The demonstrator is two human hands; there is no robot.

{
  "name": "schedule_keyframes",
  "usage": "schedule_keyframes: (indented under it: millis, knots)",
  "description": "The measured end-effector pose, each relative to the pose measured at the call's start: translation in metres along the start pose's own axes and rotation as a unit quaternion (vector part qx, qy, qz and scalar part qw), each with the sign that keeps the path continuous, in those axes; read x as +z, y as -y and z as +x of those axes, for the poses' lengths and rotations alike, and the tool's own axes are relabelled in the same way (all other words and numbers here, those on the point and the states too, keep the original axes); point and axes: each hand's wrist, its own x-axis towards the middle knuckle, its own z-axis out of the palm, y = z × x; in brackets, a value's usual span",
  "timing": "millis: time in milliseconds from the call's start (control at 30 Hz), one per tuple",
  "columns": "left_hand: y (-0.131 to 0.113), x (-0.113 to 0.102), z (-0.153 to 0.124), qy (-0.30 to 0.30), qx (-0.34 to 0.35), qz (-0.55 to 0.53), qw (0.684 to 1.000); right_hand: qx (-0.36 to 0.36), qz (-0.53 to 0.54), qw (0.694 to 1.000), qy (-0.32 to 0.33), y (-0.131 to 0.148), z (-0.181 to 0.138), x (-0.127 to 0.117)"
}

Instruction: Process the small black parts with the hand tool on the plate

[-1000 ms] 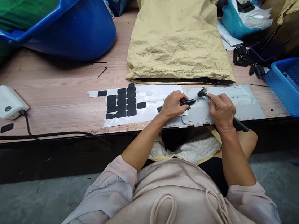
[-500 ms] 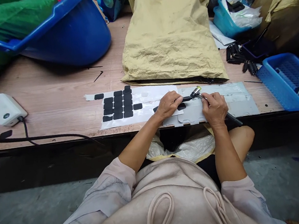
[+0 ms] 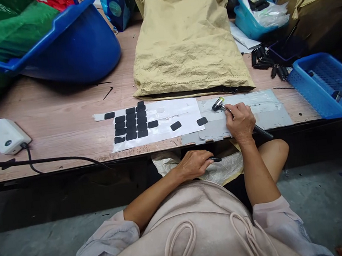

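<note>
My right hand (image 3: 240, 122) is closed around the handle of a small hammer (image 3: 218, 104), whose head has a black face and a yellow face. The hammer head is over a grey board (image 3: 268, 109) at the table's front edge. Below that edge, above my lap, my left hand (image 3: 195, 163) pinches a slim black rod-like piece (image 3: 215, 159); its near end is hidden in the fingers. A white sheet (image 3: 162, 133) lies left of the hammer with rows of black rounded squares (image 3: 130, 123) on it. One more black square (image 3: 201, 121) lies across the sheet's right edge.
A yellow sack (image 3: 190, 55) lies behind the board. At the right are a blue basket (image 3: 328, 88) and a pile of small black parts (image 3: 264, 58). A big blue tub (image 3: 74, 48) and a white box (image 3: 6, 136) with a black cable (image 3: 53, 158) are at the left.
My left hand has drawn the black piece back from the hammer head and down below the table edge. The right hand keeps the hammer over the board. The view has shifted slightly.
</note>
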Motion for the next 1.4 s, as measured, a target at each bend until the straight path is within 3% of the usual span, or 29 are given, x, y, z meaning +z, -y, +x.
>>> schedule_keyframes:
  millis: [133,233,333,433,500,533,633,700,833,1033,1233,1400]
  knots:
    - [0.025,0.028,0.005,0.068,-0.218,0.062,0.972,-0.003,-0.002,1.0,0.005,0.001,0.0,-0.001]
    - [0.028,0.029,0.004,0.08,-0.263,0.095,0.957,0.0,0.0,1.0,0.003,0.001,0.0,-0.002]
    - [0.012,0.009,-0.002,0.133,-0.222,0.087,0.962,-0.001,0.007,1.0,0.002,0.001,0.0,-0.002]
    - [-0.007,-0.03,-0.003,0.158,-0.068,-0.017,0.985,-0.003,0.016,1.0,0.0,0.0,0.0,0.0]
    - [-0.01,-0.06,0.008,0.106,0.017,-0.089,0.99,-0.003,0.018,1.0,-0.002,0.0,0.0,0.0]
    - [-0.008,-0.074,0.017,0.051,0.034,-0.1,0.993,-0.003,0.017,1.0,-0.003,0.0,0.0,0.001]
    - [0.013,-0.108,0.059,-0.174,-0.028,-0.017,0.984,-0.003,0.012,1.0,-0.002,-0.001,0.0,0.001]
    - [0.033,-0.123,0.091,-0.263,-0.08,0.052,0.96,-0.006,0.009,1.0,-0.005,0.0,0.0,0.0]
    - [0.057,-0.134,0.143,-0.277,-0.065,0.1,0.953,-0.007,0.007,1.0,-0.009,0.0,0.0,-0.001]
    - [0.051,-0.14,0.179,-0.282,-0.106,0.143,0.943,0.003,-0.004,1.0,0.003,0.002,0.0,-0.002]
    - [0.033,-0.147,0.174,-0.243,-0.132,0.189,0.942,0.004,-0.005,1.0,0.002,0.002,0.0,-0.002]
    - [0.019,-0.145,0.142,-0.264,-0.107,0.195,0.938,0.001,-0.002,1.0,0.006,0.0,0.0,-0.001]
